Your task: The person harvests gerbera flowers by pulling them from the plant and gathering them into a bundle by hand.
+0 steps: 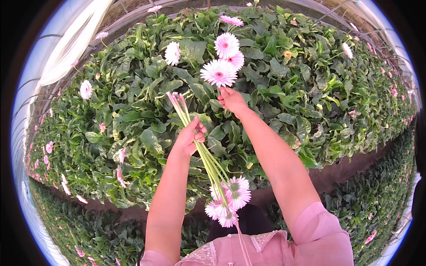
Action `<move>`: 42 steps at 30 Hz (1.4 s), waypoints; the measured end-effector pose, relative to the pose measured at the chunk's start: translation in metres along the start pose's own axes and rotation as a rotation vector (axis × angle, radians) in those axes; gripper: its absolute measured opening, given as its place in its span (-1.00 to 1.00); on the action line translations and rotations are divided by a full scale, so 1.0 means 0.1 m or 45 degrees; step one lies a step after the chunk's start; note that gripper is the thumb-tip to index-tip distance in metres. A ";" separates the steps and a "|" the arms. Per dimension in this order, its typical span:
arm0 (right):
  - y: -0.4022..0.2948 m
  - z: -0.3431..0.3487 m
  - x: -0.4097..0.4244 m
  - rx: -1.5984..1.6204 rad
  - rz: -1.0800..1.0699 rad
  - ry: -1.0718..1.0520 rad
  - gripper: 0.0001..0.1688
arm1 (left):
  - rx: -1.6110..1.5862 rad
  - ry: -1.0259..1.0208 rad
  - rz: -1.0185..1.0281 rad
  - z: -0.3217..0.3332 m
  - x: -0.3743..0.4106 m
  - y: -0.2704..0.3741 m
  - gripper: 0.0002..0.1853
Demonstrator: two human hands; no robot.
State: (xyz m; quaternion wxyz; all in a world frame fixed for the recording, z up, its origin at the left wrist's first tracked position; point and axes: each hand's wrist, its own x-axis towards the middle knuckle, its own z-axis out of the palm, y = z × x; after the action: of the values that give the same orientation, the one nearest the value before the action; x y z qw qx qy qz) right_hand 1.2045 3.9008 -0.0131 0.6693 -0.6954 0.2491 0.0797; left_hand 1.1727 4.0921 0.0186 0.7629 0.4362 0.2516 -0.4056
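My left hand (192, 135) is closed around a bundle of long green gerbera stems (208, 163). The bundle's pink-and-white gerbera heads (229, 199) hang downward near my body, and its pinkish cut ends point up and away. My right hand (231, 100) has its fingers bent around the stem just below a large pale pink gerbera bloom (218, 73). Two more blooms stand right behind that one, a pale gerbera (227, 45) and a deeper pink one (237, 61). Leaves hide the lower part of the stem at my right hand.
A dense bed of green gerbera leaves (149, 139) spreads before me, with scattered blooms, among them a white-pink one (172, 53) at upper left. A dark soil path (342, 169) separates it from another planted row (359, 199). Greenhouse film (71, 43) and frame bars curve around the edges.
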 end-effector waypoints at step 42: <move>1.70 0.70 0.05 1.537 1.092 0.218 -0.77 | -0.248 0.157 0.039 -0.51 0.22 -1.35 -0.90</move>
State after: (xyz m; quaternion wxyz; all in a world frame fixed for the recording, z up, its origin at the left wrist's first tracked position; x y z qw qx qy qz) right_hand 1.1473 3.9712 -0.1734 0.8233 -0.0523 0.5503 0.1289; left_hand 1.0696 4.0884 -0.0853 0.7908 0.3878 0.3297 -0.3400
